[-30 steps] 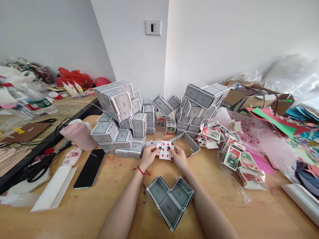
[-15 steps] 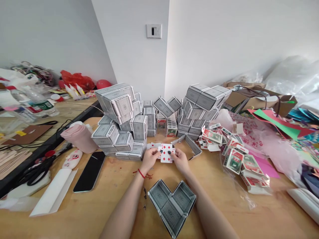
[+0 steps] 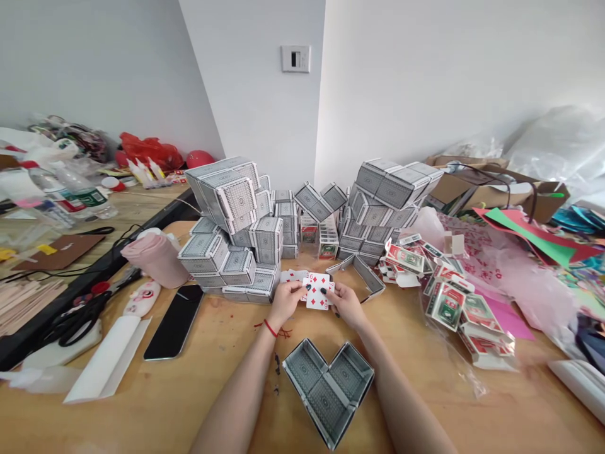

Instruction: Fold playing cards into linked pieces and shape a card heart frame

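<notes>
- The left hand pinches the left side of the six, a playing card of diamonds, its thumb on the face.
- The right hand grips the opposite side likewise; the fingers behind the card are mostly hidden.
- The six is between the two hands, face up, beyond the heart box. Holding both sides probably steadies it against bending.
- A second card shows past the six at both sides, apparently crosswise beneath it; the thumbs seem placed to press the pair together.
- Loose cards lie just past the left hand, likely for easy reach.
- The heart box lies between the forearms, hollow side up, perhaps there to be near without blocking the hands.
- An open frame rests on the table just beyond the right hand.
- Card-backed blocks stand in a left stack and a right stack, seemingly set back to free the front.
</notes>
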Demonstrator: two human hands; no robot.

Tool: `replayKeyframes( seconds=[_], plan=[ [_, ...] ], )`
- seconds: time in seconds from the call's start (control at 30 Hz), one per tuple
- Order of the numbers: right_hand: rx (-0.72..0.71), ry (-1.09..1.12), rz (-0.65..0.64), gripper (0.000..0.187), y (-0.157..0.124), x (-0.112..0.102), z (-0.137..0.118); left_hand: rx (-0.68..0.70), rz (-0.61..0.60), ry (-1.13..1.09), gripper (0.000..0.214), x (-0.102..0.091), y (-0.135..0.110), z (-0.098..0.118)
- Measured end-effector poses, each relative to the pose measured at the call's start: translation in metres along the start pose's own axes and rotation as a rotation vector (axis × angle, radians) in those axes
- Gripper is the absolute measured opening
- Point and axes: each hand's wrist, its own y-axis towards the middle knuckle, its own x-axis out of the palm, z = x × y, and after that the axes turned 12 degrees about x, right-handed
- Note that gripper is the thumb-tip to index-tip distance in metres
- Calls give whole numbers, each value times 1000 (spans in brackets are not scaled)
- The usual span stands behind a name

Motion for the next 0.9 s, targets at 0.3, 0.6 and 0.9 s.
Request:
replayKeyframes(
  seconds=[0.3, 0.6, 0.9],
  plan=[
    [37, 58, -55, 39, 1, -1, -1, 1, 56, 23, 23, 3, -3, 1],
    [10, 67, -45, 37, 0, -1, -1, -4, 47, 19, 23, 4, -1, 3],
    [-17, 74, -4, 39, 1, 3, 1, -15, 27, -33, 21, 4, -1, 5]
  ],
)
